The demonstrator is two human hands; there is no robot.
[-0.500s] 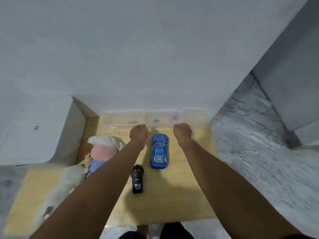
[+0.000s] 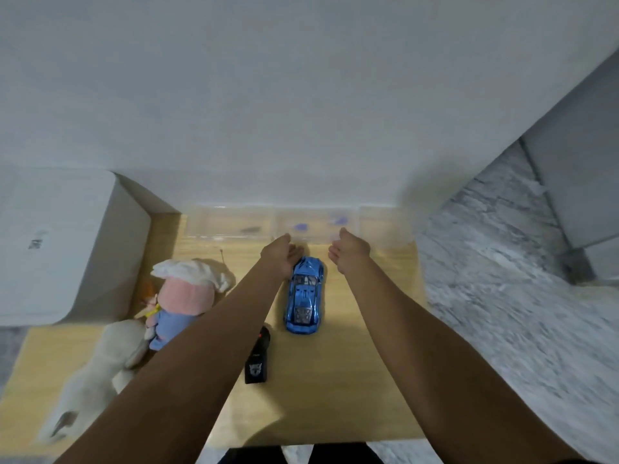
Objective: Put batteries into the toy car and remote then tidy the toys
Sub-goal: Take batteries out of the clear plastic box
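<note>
Pale wood is lying under everything we are reaching over: a light wooden counter (image 2: 361,380) pushed against a plain white wall, with grey marbled flooring on the right and a white box-shaped unit (image 2: 60,242) on the left. We are stretching both arms forward with the hands apart. Our left hand (image 2: 280,255) and right hand (image 2: 348,251) are both hanging open with relaxed fingers, gripping nothing, just short of a clear plastic compartment tray (image 2: 301,224) by the wall. Between our hands the shiny blue toy car (image 2: 304,294) is lying with its long axis running away from us toward the wall. Just nearer and left, the black handheld remote (image 2: 258,358) is lying parallel. Soft plush toys (image 2: 181,296) are sprawling on the left.
</note>
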